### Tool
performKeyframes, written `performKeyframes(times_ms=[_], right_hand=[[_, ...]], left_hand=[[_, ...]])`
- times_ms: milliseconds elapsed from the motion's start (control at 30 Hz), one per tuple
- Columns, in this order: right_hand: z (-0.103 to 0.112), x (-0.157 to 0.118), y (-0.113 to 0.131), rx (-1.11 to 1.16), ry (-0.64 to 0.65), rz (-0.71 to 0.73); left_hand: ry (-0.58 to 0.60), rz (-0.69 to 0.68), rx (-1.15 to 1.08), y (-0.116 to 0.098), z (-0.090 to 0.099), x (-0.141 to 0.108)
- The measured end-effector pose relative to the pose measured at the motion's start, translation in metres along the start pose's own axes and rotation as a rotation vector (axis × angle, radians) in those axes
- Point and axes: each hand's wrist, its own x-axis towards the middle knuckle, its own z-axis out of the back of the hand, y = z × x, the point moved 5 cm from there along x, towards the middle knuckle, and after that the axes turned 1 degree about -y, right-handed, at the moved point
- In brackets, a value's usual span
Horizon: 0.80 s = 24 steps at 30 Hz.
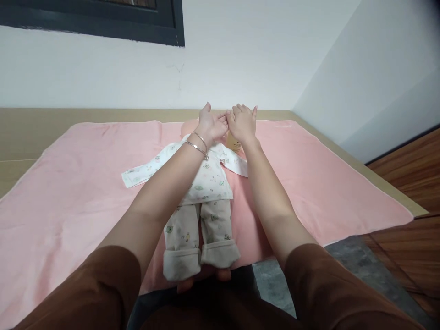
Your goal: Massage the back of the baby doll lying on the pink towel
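Observation:
A doll in a white printed long-sleeved top (209,176) and matching trousers (216,220) with turned-up cuffs lies on its back. Above its chest and head, my left hand (211,126) is turned palm up, fingers stretched out and apart, with two bracelets at the wrist. Its fingertips come close to my right hand (243,123), which is palm down with spread, slightly bent fingers. Just below the right hand stands a yellowish bottle (234,144) with small print, beside the doll's shoulder. My hands hide the bottle's top and much of the doll's head.
A pink blanket (99,169) covers most of the wooden table (20,133). Behind it rises a white wall (237,59) with a dark window frame (137,30) at upper left. Wood-grain furniture (412,169) stands at the right, above a grey floor (354,266).

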Motion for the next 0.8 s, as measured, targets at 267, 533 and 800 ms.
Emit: performKeyframes(times_ms=[267, 533, 800], right_hand=[[-0.003, -0.001, 0.001, -0.038, 0.031, -0.046], [-0.001, -0.034, 0.024, -0.122, -0.011, -0.145], [0.007, -0.052, 0.074, 0.067, -0.101, -0.202]], left_hand=[[0.006, -0.187, 0.229, -0.034, 0.085, -0.072], [-0.017, -0.261, 0.257, -0.075, 0.104, -0.130], [-0.094, -0.222, 0.291, -0.070, 0.101, -0.137]])
